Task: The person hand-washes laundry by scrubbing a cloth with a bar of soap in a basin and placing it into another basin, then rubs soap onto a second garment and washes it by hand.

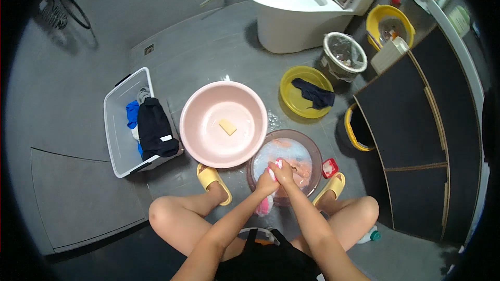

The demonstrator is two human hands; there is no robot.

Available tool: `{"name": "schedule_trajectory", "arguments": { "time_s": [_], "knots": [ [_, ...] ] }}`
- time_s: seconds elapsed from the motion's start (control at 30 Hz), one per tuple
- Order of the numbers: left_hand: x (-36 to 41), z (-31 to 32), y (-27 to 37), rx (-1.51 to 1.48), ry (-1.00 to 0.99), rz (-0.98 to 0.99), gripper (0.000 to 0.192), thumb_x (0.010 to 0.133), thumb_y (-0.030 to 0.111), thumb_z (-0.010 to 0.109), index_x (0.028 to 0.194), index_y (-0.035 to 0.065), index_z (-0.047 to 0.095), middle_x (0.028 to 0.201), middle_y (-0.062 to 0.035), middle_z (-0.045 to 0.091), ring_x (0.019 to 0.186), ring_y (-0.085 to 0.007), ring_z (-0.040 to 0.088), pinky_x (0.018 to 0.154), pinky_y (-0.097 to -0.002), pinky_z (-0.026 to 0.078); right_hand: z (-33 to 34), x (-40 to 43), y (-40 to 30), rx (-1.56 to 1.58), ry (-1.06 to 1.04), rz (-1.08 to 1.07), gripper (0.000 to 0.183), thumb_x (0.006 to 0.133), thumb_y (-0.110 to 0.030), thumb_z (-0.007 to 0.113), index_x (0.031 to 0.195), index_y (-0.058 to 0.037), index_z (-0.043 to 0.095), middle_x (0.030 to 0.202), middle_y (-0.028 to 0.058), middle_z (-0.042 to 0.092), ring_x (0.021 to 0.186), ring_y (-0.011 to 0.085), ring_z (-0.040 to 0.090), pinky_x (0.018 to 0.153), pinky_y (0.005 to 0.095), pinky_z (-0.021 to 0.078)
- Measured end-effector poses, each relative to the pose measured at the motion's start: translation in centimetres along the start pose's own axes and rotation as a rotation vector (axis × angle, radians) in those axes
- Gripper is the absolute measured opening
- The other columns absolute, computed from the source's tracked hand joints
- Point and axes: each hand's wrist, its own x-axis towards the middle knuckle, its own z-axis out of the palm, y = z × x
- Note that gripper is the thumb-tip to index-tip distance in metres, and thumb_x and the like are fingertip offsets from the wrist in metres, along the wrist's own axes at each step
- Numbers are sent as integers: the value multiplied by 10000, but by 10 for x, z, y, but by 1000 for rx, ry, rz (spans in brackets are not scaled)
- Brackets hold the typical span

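My left hand [267, 183] and my right hand [283, 171] are close together, both gripping a wet pink-and-white cloth [278, 162]. They are above the near part of a translucent brownish basin [317, 146]. Inside it is cloudy, sudsy water [269, 152] with peach-coloured fabric [302, 169] in it. Below my left wrist, a pink-and-white piece [265, 205] shows at the basin's near rim; whether it belongs to the held cloth I cannot tell. Just beyond stands a larger pale pink basin [203, 101], with a yellow bar of soap [227, 127] on its bottom.
At left, a clear plastic bin [117, 132] holds dark and blue clothes [156, 128]. A yellow basin [291, 99] contains a dark cloth [314, 93]. A red soap dish [330, 168] lies by my right slipper [331, 187]. Further off are a lined trash can [343, 56], toilet [304, 23] and dark cabinet [406, 125].
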Motion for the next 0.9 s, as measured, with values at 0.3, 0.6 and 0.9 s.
{"name": "schedule_trajectory", "arguments": {
  "time_s": [0.3,0.6,0.9],
  "knots": [
    [73,-146,-58,-761,618,-332,736,646,204,724,1187,-97,326,1134,-191,480,1026,-259,493,877,-318,392,51,53,-31,-222,-30,-316,426,771,-258,564,1127,-35,488,1143,205,498,1100,385,428,923,398,353],
    [144,-148,-96,471,393,-611,817,666,243,693,1291,-25,238,1266,-277,331,1199,-355,331,994,-373,297,51,73,-19,-483,178,-631,264,717,-97,543,969,-28,577,1081,173,524,1038,354,469,898,411,367],
    [227,-126,-112,146,659,-461,857,660,302,717,1252,-81,230,1120,-265,416,987,-368,487,859,-403,412,53,65,-29,-311,139,-495,194,735,-15,501,909,-36,583,1001,146,542,961,309,507,843,367,400]
  ]
}}
